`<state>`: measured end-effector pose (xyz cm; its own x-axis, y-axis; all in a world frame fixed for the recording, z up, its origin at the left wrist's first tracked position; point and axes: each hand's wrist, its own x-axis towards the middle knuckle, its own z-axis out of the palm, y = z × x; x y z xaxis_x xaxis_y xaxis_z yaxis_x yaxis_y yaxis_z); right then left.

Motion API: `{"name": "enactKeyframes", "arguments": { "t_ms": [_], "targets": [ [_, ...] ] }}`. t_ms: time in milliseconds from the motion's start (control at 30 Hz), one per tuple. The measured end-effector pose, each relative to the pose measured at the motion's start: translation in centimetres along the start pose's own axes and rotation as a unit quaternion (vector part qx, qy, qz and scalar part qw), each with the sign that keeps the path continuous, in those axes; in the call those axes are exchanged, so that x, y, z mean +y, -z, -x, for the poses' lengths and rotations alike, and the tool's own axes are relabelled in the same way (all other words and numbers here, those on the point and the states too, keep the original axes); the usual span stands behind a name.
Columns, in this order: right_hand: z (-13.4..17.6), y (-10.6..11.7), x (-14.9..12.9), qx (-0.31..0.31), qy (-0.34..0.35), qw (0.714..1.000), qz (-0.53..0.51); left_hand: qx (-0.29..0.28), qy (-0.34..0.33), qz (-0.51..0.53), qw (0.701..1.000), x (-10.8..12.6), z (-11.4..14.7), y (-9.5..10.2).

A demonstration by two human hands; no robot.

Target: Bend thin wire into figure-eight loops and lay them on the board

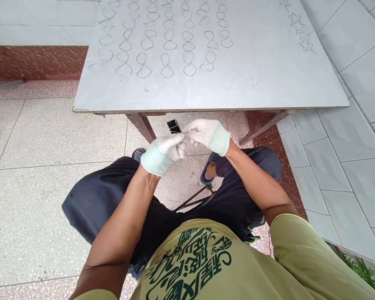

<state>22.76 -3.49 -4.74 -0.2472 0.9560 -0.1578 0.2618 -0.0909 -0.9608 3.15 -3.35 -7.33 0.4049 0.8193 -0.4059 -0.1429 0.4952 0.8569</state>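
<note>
My left hand (170, 149), in a white glove with a pale green cuff, is closed in a pinch on a thin wire (176, 126). Close against it, my right hand (205, 132) wears a matching glove and also pinches the wire. Part of the wire loops out above the fingers, over the space before the table's front edge; the rest is hidden by the gloves. On the white table (256, 87) beyond lie rows of thin wires bent into figure-eights (166, 66). More bent wire, in star-like shapes (301, 31), lies at the table's right side.
A black phone (173, 126) is on the floor beyond my hands, below the table edge. Wooden table legs (142, 126) stand left and right of it. My knees (96, 196) spread to both sides. A tiled wall (356, 125) rises at the right.
</note>
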Motion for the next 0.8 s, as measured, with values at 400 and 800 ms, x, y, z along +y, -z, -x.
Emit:
{"name": "enactKeyframes", "arguments": {
  "t_ms": [400,800],
  "targets": [
    [0.2,0.1,-0.6,-0.003,-0.014,1.0,0.004,0.284,-0.178,-0.419,0.844,0.0,1.9,-2.0],
    [0.6,0.4,-0.7,-0.019,0.0,1.0,-0.021,0.207,-0.235,-0.409,0.857,0.0,2.9,-1.8]
  ]
}}
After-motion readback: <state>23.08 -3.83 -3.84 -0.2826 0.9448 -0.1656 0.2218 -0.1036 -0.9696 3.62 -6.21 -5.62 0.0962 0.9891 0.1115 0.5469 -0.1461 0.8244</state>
